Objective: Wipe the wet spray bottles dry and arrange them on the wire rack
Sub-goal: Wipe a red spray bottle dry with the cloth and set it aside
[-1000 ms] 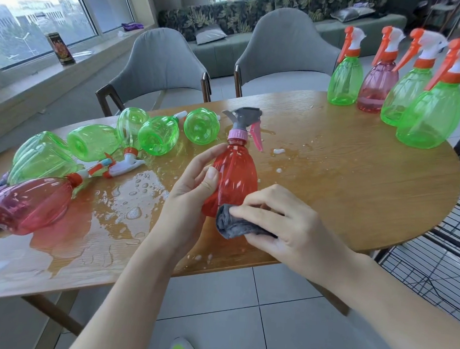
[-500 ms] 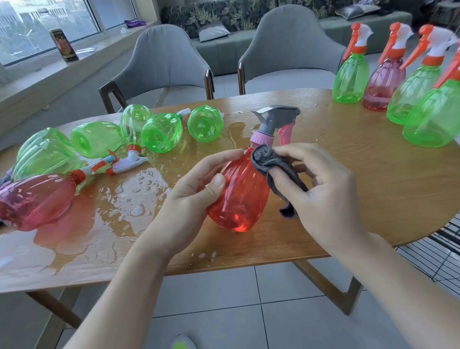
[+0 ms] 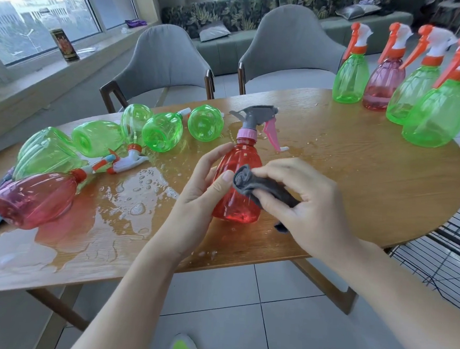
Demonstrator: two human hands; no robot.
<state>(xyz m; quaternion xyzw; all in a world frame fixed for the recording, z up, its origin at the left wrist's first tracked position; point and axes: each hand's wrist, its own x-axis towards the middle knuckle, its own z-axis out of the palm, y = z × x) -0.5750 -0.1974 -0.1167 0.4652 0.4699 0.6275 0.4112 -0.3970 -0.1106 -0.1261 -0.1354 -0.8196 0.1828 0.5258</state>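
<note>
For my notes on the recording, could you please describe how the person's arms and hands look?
Both forearms are bare, with no sleeves in view. The left hand and right hand wear no gloves, rings or watch that I can see. Nails are short and unpainted.

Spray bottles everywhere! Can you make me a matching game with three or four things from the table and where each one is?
Things:
1. red plastic spray bottle with grey trigger
2. crumpled grey cloth
3. pink plastic bottle with orange cap
4. four orange-trigger bottles

Places:
A. lying on its side in the water
B. standing upright at the table's far right
C. held by the left hand
D. pinched in the right hand

Pairs: 1-C, 2-D, 3-A, 4-B
</note>
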